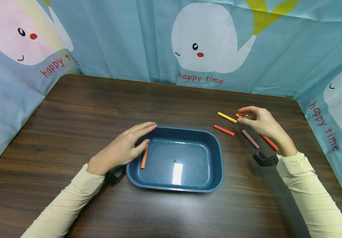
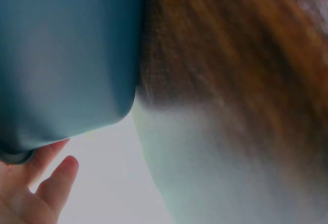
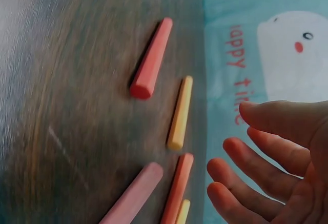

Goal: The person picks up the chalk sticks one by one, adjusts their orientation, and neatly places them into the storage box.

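Observation:
My left hand (image 1: 123, 145) rests at the left end of a dark blue plastic basin (image 1: 215, 185), fingers extended along its back left rim. Its thumb hangs inside, by the top of an orange crayon-like stick (image 1: 144, 158) leaning there. Over the table on the right, my right hand (image 1: 261, 122) hovers with loosely bent fingers and nothing between them. Around it lie a yellow stick (image 1: 227, 117), a red one (image 1: 224, 130), a pinkish one (image 1: 250, 138) and another red one (image 1: 269, 142). An orange stick (image 3: 177, 190) and a second yellow one (image 3: 183, 214) are partly hidden.
The dark wood-grain table (image 1: 99, 102) has a light blue curtain (image 1: 114, 43) with printed whales along its back and sides. A black wrist device (image 1: 265, 159) sits beneath my right wrist, and another (image 1: 115, 175) beneath the left.

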A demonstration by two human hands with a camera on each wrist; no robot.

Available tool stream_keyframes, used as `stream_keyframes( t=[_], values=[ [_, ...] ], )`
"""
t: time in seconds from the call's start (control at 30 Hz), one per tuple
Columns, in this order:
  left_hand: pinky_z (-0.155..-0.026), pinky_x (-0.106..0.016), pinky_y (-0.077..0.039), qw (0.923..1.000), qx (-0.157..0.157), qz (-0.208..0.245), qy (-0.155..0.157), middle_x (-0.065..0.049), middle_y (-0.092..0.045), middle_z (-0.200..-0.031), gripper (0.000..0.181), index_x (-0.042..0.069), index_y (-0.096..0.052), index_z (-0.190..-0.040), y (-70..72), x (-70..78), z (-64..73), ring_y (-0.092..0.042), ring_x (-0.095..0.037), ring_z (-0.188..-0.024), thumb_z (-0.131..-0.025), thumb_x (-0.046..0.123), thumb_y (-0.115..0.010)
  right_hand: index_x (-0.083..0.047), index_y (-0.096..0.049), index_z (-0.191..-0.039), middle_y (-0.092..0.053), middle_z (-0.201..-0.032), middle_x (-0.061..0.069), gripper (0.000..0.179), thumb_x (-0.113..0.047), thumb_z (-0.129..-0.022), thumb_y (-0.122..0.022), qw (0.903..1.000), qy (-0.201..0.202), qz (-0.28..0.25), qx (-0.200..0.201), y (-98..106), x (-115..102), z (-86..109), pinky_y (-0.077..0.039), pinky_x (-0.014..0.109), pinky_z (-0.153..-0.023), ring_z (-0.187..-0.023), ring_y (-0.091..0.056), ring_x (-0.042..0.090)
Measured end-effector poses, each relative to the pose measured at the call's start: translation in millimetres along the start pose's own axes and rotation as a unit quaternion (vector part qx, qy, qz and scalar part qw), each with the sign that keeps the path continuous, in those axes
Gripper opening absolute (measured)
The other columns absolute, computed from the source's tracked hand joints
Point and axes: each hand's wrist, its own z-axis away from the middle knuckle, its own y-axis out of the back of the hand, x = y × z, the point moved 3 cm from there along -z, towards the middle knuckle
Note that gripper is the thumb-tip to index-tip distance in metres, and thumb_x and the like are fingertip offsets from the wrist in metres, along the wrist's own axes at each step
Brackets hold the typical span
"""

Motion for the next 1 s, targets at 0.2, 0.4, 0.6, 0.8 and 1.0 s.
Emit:
stream_keyframes(
  t=[0.2, 0.4, 0.6, 0.8, 1.0],
  values=[
    [-0.112, -0.052, -0.041, 1.0000, 0.003, 0.003, -0.002, -0.013, -0.044, -0.154, 0.053, 0.008, -0.044, -0.150, 0.4, 0.3, 0.3, -0.045, -0.028, -0.141, -0.098, 0.009, -0.057, 0.002, -0.055, -0.134, -0.062, -0.129, 0.027, 0.044, -0.021, -0.097, -0.064, 0.9996, -0.009, 0.027, 0.001, -1.6, 9.1, -7.3, -0.055, 0.039, -0.083, -0.112, -0.064, 0.041],
    [-0.112, -0.052, -0.041, 1.0000, 0.001, 0.003, -0.004, -0.013, -0.044, -0.154, 0.052, 0.007, -0.044, -0.149, -0.2, -0.6, 0.1, -0.044, -0.029, -0.141, -0.099, 0.009, -0.057, 0.003, -0.055, -0.135, -0.062, -0.128, 0.028, 0.045, -0.018, -0.097, -0.064, 0.9991, -0.012, 0.040, -0.004, -3.4, 20.9, -13.3, -0.052, 0.055, -0.091, -0.115, -0.062, 0.043],
    [-0.112, -0.052, -0.040, 1.0000, 0.000, 0.004, -0.002, -0.012, -0.044, -0.154, 0.052, 0.008, -0.043, -0.150, 0.3, 0.1, 0.6, -0.044, -0.028, -0.141, -0.099, 0.010, -0.056, 0.004, -0.053, -0.137, -0.059, -0.130, 0.031, 0.047, -0.018, -0.097, -0.063, 0.9982, -0.013, 0.056, -0.015, -5.0, 24.9, -18.1, -0.049, 0.059, -0.094, -0.118, -0.059, 0.047],
    [-0.112, -0.049, -0.040, 1.0000, 0.000, 0.002, -0.001, -0.011, -0.044, -0.154, 0.051, 0.007, -0.044, -0.149, 1.3, 0.4, 0.5, -0.044, -0.026, -0.142, -0.099, 0.011, -0.055, 0.007, -0.053, -0.136, -0.059, -0.127, 0.034, 0.046, -0.014, -0.096, -0.062, 0.9960, -0.009, 0.087, -0.017, -8.5, 26.7, -22.7, -0.048, 0.059, -0.091, -0.114, -0.059, 0.048],
    [-0.112, -0.048, -0.041, 1.0000, 0.000, -0.002, -0.001, -0.010, -0.045, -0.154, 0.051, 0.007, -0.044, -0.149, 1.0, 0.1, 0.0, -0.044, -0.025, -0.141, -0.099, 0.010, -0.055, 0.010, -0.054, -0.134, -0.062, -0.121, 0.034, 0.044, -0.009, -0.095, -0.061, 0.9933, 0.006, 0.112, -0.030, -10.7, 31.1, -25.8, -0.050, 0.057, -0.085, -0.105, -0.063, 0.046]
  ],
)
